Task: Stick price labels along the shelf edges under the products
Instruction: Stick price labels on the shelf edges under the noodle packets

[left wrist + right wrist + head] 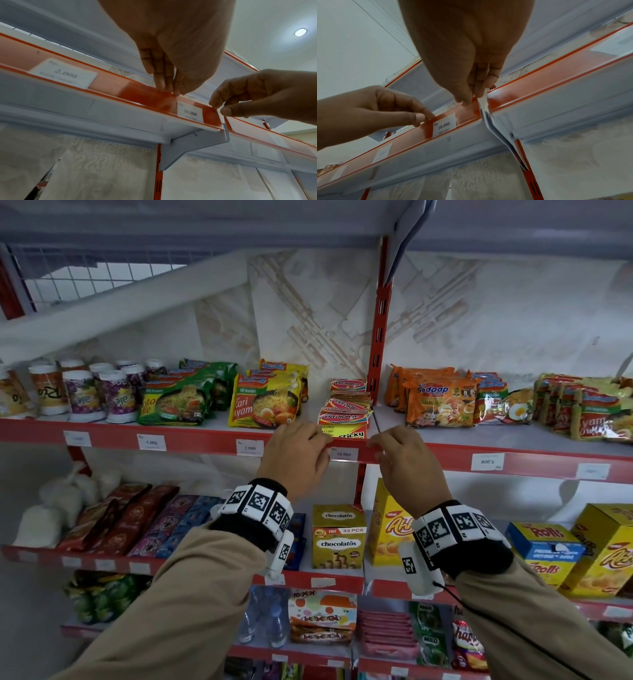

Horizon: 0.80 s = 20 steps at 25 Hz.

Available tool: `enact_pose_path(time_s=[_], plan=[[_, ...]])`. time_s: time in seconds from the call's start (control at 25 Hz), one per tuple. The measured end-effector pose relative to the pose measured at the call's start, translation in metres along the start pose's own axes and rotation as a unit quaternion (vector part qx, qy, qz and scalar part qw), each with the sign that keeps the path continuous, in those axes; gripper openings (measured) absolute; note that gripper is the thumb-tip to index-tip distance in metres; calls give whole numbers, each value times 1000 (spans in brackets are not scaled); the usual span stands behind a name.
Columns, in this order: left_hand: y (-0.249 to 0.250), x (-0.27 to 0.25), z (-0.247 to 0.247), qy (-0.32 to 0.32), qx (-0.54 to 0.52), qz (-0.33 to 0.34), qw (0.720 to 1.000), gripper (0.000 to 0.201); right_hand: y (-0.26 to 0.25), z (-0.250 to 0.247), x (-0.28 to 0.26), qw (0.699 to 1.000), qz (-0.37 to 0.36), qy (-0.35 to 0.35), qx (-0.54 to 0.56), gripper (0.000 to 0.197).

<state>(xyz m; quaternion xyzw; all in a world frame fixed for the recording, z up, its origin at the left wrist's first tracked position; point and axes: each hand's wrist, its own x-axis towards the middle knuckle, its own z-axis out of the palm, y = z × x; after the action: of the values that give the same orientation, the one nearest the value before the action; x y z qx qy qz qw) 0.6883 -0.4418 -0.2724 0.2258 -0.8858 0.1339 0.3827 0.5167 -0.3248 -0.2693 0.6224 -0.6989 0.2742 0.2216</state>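
Seating the white "10.000" paper price label (344, 454) in the red shelf edge (191, 440).
Left hand (297, 453) and right hand (404, 455) pinch the edge strip either side of it; thin, floppy paper, best handled by corners.

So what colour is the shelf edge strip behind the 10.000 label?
Red strip; the head view shows it best.

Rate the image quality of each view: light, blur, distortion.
Head view: even light, shelf edge bowed by the wide lens, far labels blurred. Left wrist view: ceiling lamp glares, hand underside dark, 10.000 label readable. Right wrist view: dim, backlit, soft edges.
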Motion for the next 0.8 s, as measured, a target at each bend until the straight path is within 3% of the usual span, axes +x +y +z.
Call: enact_pose_path(time_s=[0.16, 0.48, 0.6, 0.8], plan=[[18, -3, 3, -15, -1, -3, 1000, 27, 13, -3, -13, 999, 35, 25, 11, 14], [81, 14, 24, -144, -112, -42, 982, 64, 47, -25, -58, 992, 122, -7, 13, 16], [98, 22, 34, -202, -95, -63, 973, 84, 59, -36, -62, 992, 123, -28, 17, 17], [113, 25, 48, -205, -144, -129, 959, 90, 76, -48, -56, 994, 94, -42, 35, 16]])
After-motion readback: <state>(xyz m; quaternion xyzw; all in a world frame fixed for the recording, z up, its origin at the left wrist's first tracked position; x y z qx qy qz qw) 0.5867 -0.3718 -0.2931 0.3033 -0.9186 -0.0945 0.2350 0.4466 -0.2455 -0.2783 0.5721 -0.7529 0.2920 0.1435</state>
